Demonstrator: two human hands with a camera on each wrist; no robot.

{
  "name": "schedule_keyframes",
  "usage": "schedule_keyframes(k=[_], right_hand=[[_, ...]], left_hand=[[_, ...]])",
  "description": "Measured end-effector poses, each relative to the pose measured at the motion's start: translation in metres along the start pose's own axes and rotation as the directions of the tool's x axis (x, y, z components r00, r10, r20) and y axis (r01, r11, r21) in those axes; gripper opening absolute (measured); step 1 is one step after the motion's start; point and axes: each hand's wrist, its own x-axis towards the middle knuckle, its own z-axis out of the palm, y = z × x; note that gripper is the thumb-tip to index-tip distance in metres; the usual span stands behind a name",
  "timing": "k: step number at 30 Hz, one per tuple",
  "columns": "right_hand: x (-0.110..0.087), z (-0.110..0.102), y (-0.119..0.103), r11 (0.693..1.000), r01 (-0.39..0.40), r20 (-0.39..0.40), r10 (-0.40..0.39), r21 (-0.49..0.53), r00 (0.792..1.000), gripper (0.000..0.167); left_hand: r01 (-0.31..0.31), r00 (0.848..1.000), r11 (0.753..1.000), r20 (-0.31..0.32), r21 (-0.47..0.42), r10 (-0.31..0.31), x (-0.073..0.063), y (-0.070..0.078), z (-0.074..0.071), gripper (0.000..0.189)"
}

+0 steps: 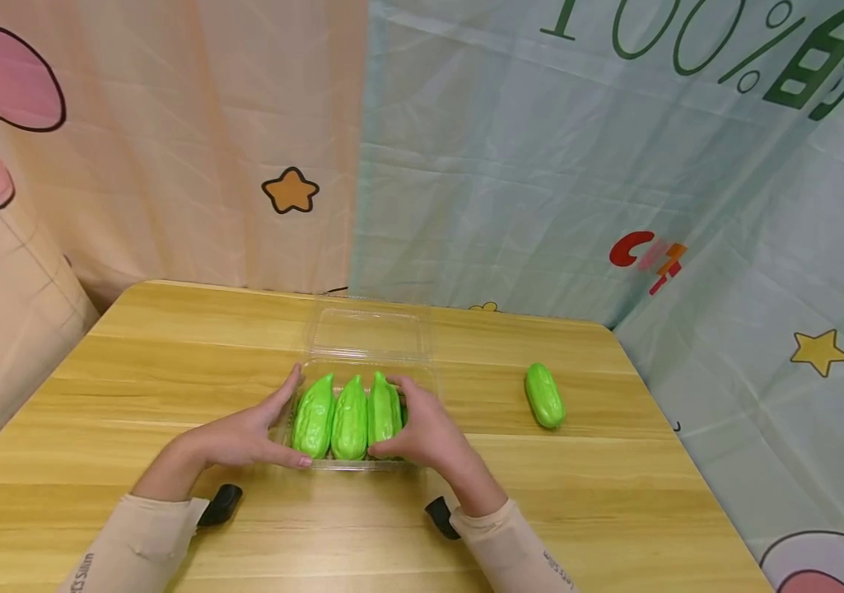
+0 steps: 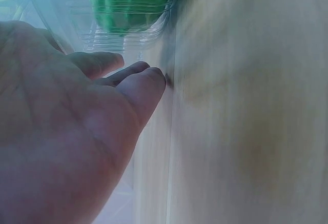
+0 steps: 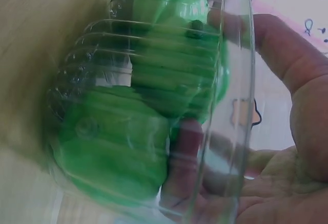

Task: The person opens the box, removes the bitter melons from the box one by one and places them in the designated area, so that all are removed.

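A clear plastic clamshell box sits at the lower centre of the head view, its lid laid back towards the upper edge of the wooden table. Three pale-green bitter gourds show side by side in it, pointed tips towards the top of the frame. A fourth green gourd, rounder at the ends, lies alone on the table at centre right, well apart from the box

The right hand is partly closed, thumb and fingers bent round the rightmost gourd in the box, gripping it near its two ends. The right wrist view shows this through the clear wall, with one gourd lower in the frame and another above it between the digits. The left hand is spread wide, fingers extended along the box's left side and thumb by its near left corner; it has hold of no gourd, and whether it presses the wall I cannot tell

The step in hand looks like settling the rightmost gourd into the row — the left hand perhaps steadying the box. The next move seems to call for loosening the right thumb and fingers without dragging that gourd, then reaching for the lone one at centre right
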Motion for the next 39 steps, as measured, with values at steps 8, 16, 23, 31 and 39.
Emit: schedule_keyframes(k=[8, 16, 23, 31, 39], right_hand=[[-0.004, -0.006, -0.004, 0.998, 0.02, 0.008, -0.021, 0.06, 1.0, 0.095], [-0.005, -0.01, -0.004, 0.991, 0.035, 0.035, -0.04, 0.131, 0.999, 0.093], [-0.003, -0.017, 0.001, 0.969, 0.088, 0.049, -0.102, 0.232, 0.994, 0.089], [-0.005, -0.024, 0.001, 0.969, 0.07, 0.034, -0.08, 0.236, 0.996, 0.086], [-0.007, -0.043, 0.006, 0.924, 0.038, 0.033, -0.055, 0.381, 0.998, 0.087]], left_hand=[[0.013, 1.0, 1.0, -0.001, 0.01, -0.013, 0.001, -0.003, 0.002, 0.134], [-0.002, 1.0, 1.0, 0.002, 0.015, 0.002, 0.001, -0.002, 0.001, 0.134], [0.002, 1.0, 1.0, 0.002, 0.012, -0.002, 0.001, -0.002, 0.001, 0.134], [0.005, 1.0, 1.0, 0.0, 0.016, -0.005, 0.002, -0.002, 0.001, 0.134], [0.012, 1.0, 1.0, 0.005, 0.005, -0.012, 0.003, -0.004, 0.002, 0.135]])
